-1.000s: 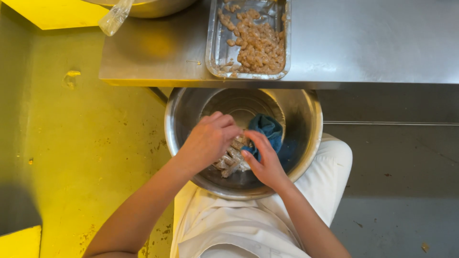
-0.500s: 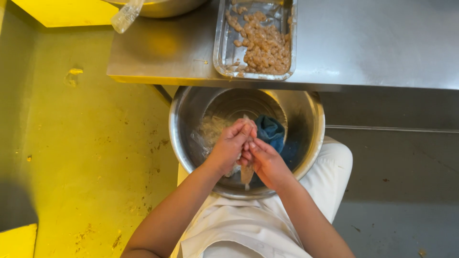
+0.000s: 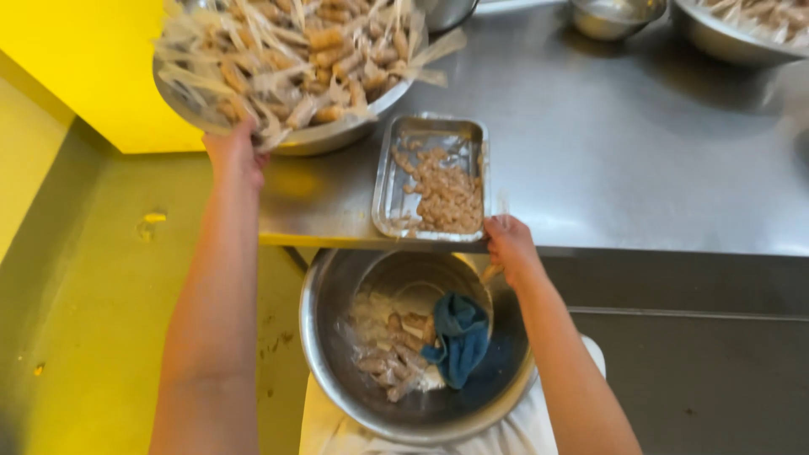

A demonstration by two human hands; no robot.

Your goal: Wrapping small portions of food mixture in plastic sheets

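Hands (image 3: 236, 156) out of lap bowl (image 3: 337, 396), now apart.

A blue cloth (image 3: 459, 337) lies in the lap bowl (image 3: 337, 396) (beside wrapped pieces (image 3: 383, 350)).

The left hand's (image 3: 236, 156) fingertips are hidden under the rim of the big metal bowl (image 3: 337, 135) of wrapped rolls. Motion blurs those rolls. The top edge cuts off three more bowls (image 3: 611, 21). Both forearms run off the bottom edge, as does the lap bowl's (image 3: 324, 371) near rim.
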